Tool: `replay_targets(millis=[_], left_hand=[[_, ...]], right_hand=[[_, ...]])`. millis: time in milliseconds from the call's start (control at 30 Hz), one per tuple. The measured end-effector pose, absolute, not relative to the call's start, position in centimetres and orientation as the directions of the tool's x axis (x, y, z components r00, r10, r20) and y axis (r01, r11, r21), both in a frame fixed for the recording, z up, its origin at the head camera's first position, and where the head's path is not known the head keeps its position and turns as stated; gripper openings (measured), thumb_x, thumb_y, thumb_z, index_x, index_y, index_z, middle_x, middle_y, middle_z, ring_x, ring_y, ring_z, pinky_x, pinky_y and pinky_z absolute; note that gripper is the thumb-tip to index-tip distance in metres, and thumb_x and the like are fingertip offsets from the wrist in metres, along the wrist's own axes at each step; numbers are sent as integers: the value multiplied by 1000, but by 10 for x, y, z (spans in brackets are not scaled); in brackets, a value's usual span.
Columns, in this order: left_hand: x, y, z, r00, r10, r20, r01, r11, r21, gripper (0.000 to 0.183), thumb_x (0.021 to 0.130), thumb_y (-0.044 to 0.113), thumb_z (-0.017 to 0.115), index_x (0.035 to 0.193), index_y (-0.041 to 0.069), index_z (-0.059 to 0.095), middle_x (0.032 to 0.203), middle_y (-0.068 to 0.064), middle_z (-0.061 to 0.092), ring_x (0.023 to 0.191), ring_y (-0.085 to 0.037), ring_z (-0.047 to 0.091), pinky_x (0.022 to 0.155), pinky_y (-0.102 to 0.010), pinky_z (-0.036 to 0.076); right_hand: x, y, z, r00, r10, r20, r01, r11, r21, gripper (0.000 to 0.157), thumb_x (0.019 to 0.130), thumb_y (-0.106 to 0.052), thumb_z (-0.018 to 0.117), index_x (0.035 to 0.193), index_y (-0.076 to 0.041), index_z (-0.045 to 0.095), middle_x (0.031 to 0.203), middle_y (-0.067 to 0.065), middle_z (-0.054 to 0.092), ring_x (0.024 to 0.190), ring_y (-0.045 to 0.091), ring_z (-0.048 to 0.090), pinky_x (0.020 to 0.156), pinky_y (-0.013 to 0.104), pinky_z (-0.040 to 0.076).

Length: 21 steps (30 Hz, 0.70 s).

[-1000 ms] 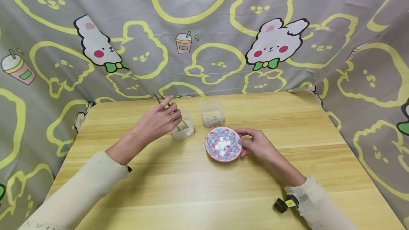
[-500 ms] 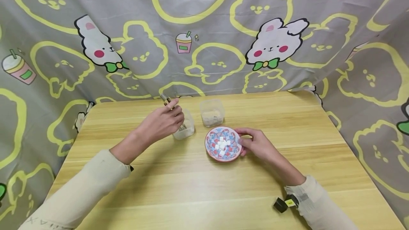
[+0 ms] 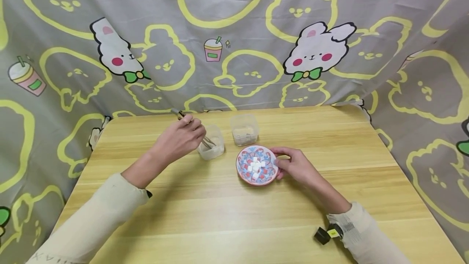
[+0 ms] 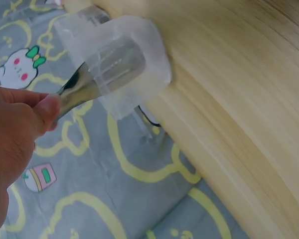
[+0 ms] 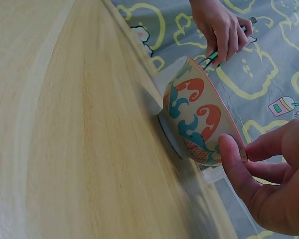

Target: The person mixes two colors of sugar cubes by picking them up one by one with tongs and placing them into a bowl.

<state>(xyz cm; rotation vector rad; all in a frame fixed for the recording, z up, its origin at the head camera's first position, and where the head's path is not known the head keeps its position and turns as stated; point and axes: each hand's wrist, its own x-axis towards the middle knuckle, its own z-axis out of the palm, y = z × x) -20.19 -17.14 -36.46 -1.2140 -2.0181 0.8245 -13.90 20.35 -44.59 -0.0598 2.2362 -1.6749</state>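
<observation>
My left hand (image 3: 182,139) grips metal tongs (image 4: 78,94) near their middle. Both tong arms slant down into a clear plastic tub (image 3: 216,152), with the tips inside it. What lies at the tips is blurred in the left wrist view. To the right stands a patterned bowl (image 3: 242,175), red and blue, with several small white cubes (image 3: 255,168) inside. My right hand (image 3: 294,165) pinches the bowl's right rim between thumb and fingers. In the right wrist view the bowl's foot rests on the wooden table.
A second clear tub (image 3: 244,131) stands just behind the bowl, right of the first one. The wooden table (image 3: 227,223) ends at a grey patterned curtain (image 3: 253,31) behind and at the sides. A black device (image 3: 322,235) sits at the right wrist.
My left hand and the tongs' upper end shifted right and then back left, the tips staying in the left tub. The right hand and the bowl have stayed put.
</observation>
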Motion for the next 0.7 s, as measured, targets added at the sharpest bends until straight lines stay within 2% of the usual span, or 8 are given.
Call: replay_targets(millis=[267, 333, 533, 700], left_hand=[[-201, -181, -362, -353, 851, 389, 495, 523, -694, 40, 108, -3, 33, 97, 6, 71, 83, -2, 56, 82, -23, 40, 86, -37, 32], [-199, -183, -360, -353, 832, 427, 476, 553, -684, 40, 108, -4, 35, 95, 6, 71, 82, -2, 56, 81, -23, 41, 86, -37, 33], [-192, -185, -354, -309, 779, 545, 455, 625, -635, 24, 105, 2, 50, 97, 5, 72, 83, -5, 59, 81, -24, 47, 84, -40, 33], [-187, -182, -348, -289, 762, 579, 464, 641, -611, 24, 105, 3, 50, 100, 4, 73, 86, -4, 62, 81, -25, 48, 83, -42, 30]], right_hand=[[-139, 204, -447, -941, -238, -240, 162, 303, -939, 45, 101, -1, 57, 145, 7, 52, 141, 31, 57, 67, 17, 68, 64, 34, 62], [-139, 204, -447, -941, -235, -243, 164, 310, -936, 45, 101, -2, 58, 145, 6, 53, 142, 30, 57, 67, 18, 68, 64, 34, 62], [-140, 204, -447, -941, -228, -250, 169, 323, -931, 46, 101, -4, 59, 146, 4, 53, 142, 28, 56, 67, 18, 68, 65, 36, 62], [-139, 205, -448, -941, -231, -246, 165, 320, -933, 46, 101, -3, 59, 146, 4, 53, 142, 29, 57, 67, 18, 68, 64, 35, 62]])
